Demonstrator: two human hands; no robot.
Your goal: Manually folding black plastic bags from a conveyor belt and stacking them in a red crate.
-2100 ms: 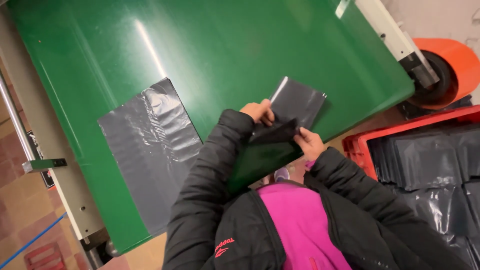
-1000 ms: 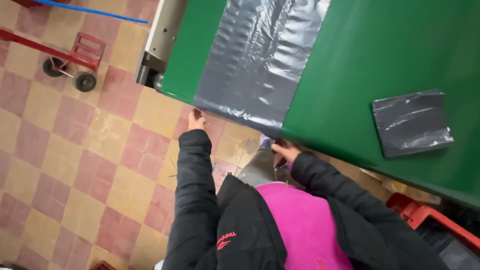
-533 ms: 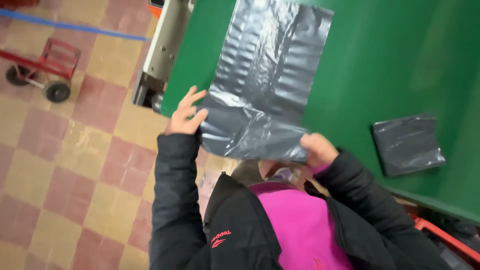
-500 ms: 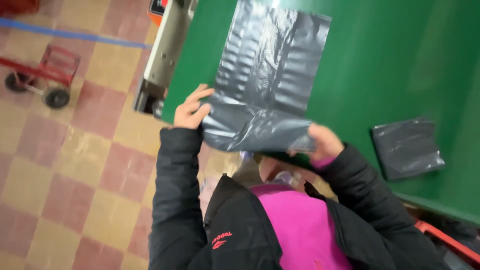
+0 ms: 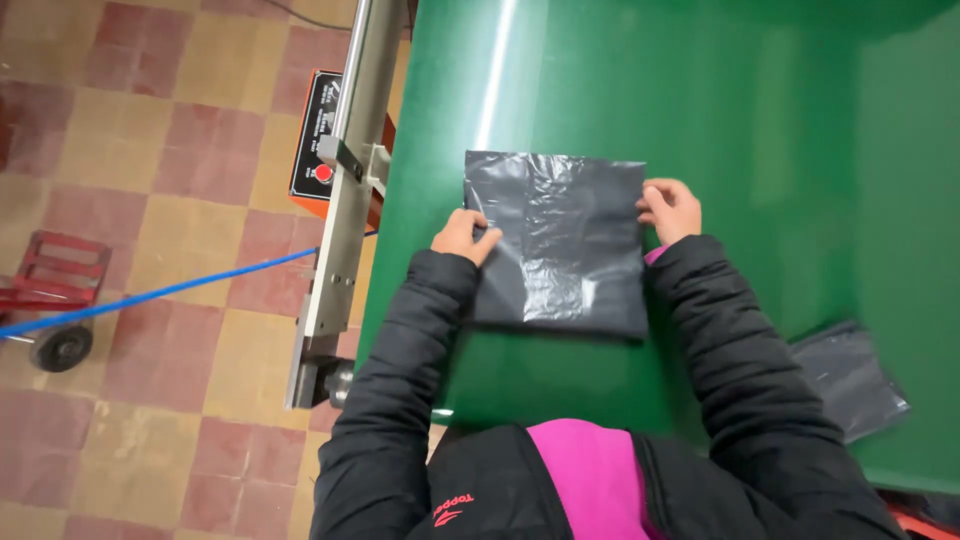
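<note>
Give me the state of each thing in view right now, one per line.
Grey plastic bag: folded into a square, flat on the green table.
Left hand: fingers on the bag's left edge.
Right hand: fingers on the bag's right edge.
Second bag: folded, lying apart at the right.
Red hand truck: standing on the tiled floor.

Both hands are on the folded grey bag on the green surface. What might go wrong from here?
1. The grey plastic bag looks slick and wrinkled; held only at its side edges by the left hand and right hand, the fold may slip or trap air.
2. The second folded bag lies close to the right sleeve; the arm might brush it toward the green surface's near edge.
</note>
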